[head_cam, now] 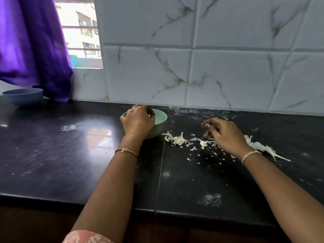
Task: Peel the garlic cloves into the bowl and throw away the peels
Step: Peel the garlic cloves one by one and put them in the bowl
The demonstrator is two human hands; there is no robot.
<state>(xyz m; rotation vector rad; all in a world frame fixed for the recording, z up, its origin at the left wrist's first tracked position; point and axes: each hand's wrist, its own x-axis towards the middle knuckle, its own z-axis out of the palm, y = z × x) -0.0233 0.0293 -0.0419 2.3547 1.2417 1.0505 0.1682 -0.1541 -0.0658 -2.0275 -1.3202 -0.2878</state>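
**Site.** A glossy black stone counter (70, 155) runs along white marble-veined wall tiles (228, 76).

**Task items.**
- The pale green round bowl (162, 118) stands at the back of the counter, near the wall.
- No garlic cloves are visible. The bowl's interior is almost wholly hidden by the hand above it.
- Papery white garlic peels (175, 139) lie scattered on the counter. They run from just beside the bowl to beneath and beyond the right wrist, with many small flakes nearer the front edge.

**Hands.**
- The left hand (138, 121) is over the bowl's near rim, fingers curled together and dipping inside. I cannot tell whether they pinch a clove.
- The right hand (227, 135) hovers low over the peels. Its fingers are loosely bent and slightly apart, with nothing plainly held.

**Other items.** A blue round bowl (22, 96) sits well apart at far left, under a purple curtain (35, 50).

**Assessment.** A clove appears to be going into the bowl. Peel disposal is not yet done.

**Risks.**
- The left wrist bears near the bowl's front rim, and a downward press there could tip or skid the bowl on the polished stone.
- The peels are light. A quick sweep of the right hand, or a draught from the window, could scatter flakes into the bowl or off the front edge.
- The smallest flakes will likely resist pinching and be left behind.
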